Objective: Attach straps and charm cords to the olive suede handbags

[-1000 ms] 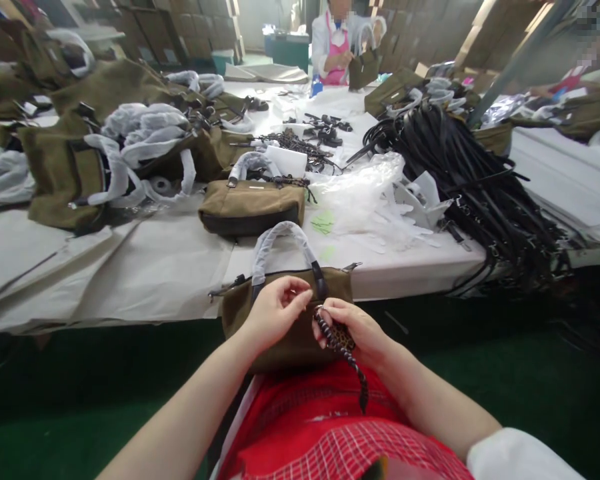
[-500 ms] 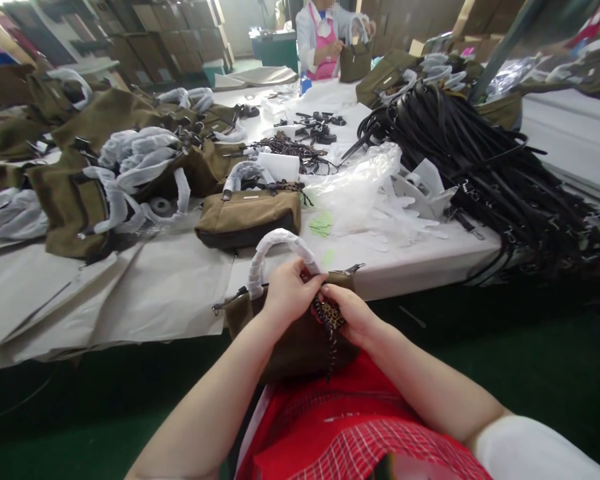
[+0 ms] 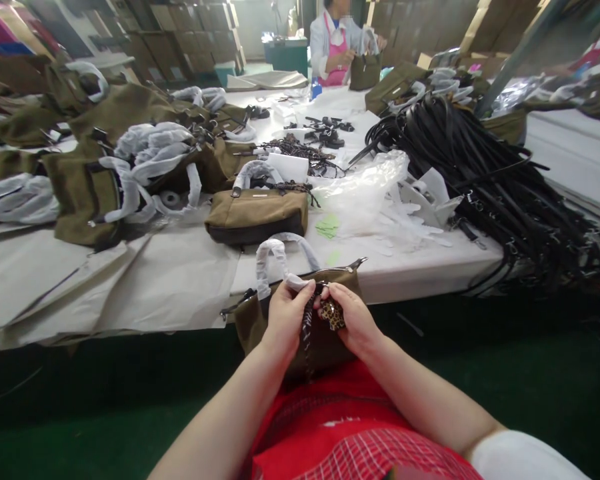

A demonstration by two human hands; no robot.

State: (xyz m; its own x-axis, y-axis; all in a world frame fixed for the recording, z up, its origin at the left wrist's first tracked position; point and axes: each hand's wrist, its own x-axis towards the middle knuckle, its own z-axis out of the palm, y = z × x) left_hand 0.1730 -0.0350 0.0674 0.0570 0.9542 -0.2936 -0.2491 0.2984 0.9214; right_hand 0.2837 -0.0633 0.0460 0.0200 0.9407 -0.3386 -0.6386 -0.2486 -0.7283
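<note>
Right up close, I had the red apron filling the bottom of my view, and just past it, the two hands worked close together! The left hand was closed in a pinch at the lower end of the near handle, white-wrapped and looped upward; a dark braided cord hung from beside its thumb, though the fingertips hid exactly how it was attached. The right hand had its fingers curled around a leopard-print charm, thumb and forefinger nearly meeting the left. Behind them, the olive bag leaned at the edge of the table, directly in front of the apron. Farther in, I saw a smaller bag with a black base, green slips just to its right, and then clear plastic film. Big heap of black straps over on the right; piled bags on the left! Beyond lay more cords, then small black pieces, and at the far end a co-worker in pink held another bag.
</note>
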